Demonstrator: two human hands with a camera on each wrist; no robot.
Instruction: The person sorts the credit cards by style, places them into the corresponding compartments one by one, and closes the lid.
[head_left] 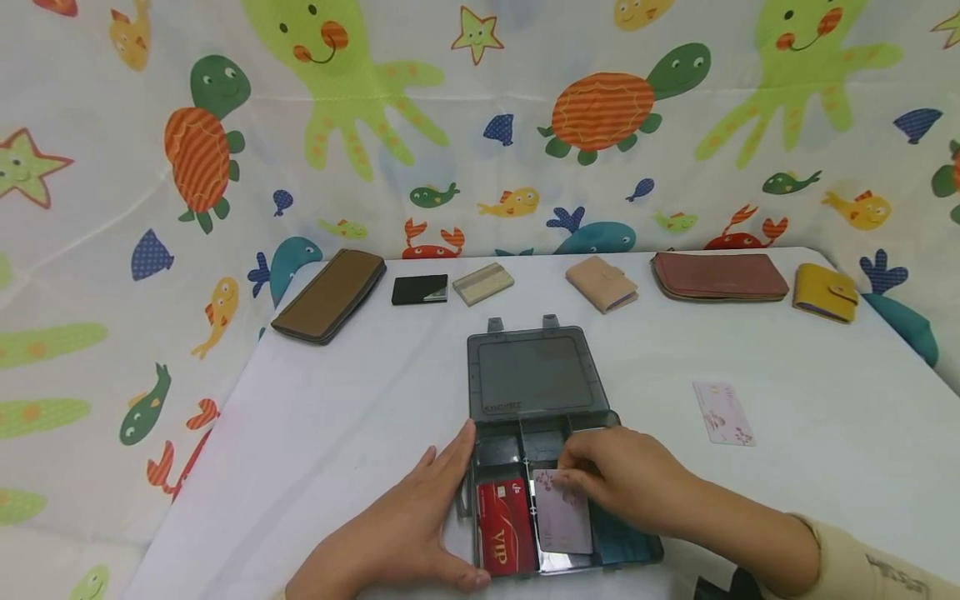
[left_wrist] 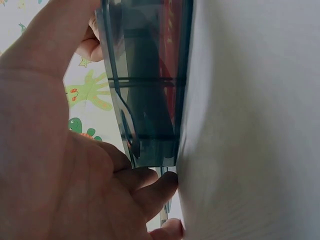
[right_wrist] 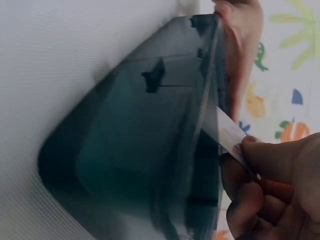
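A dark translucent compartment box (head_left: 606,417) lies on the table with its lid (head_left: 536,371) folded back. My right hand (head_left: 626,479) pinches a pale pink card (head_left: 562,517) at its upper edge, over the middle front compartment. In the right wrist view the card (right_wrist: 231,135) slants into the box between thumb and fingers. My left hand (head_left: 408,508) rests along the box's left side, thumb at the front corner and fingers extended toward the back. A red VIP card (head_left: 504,525) fills the left front compartment. Something teal (head_left: 622,537) shows in the right front one.
Another pink card (head_left: 724,413) lies right of the box. Along the back stand a brown wallet (head_left: 330,296), black card holder (head_left: 420,289), beige striped holder (head_left: 483,284), tan wallet (head_left: 600,283), reddish-brown wallet (head_left: 720,277) and yellow wallet (head_left: 825,293). A patterned curtain (head_left: 465,175) hangs behind.
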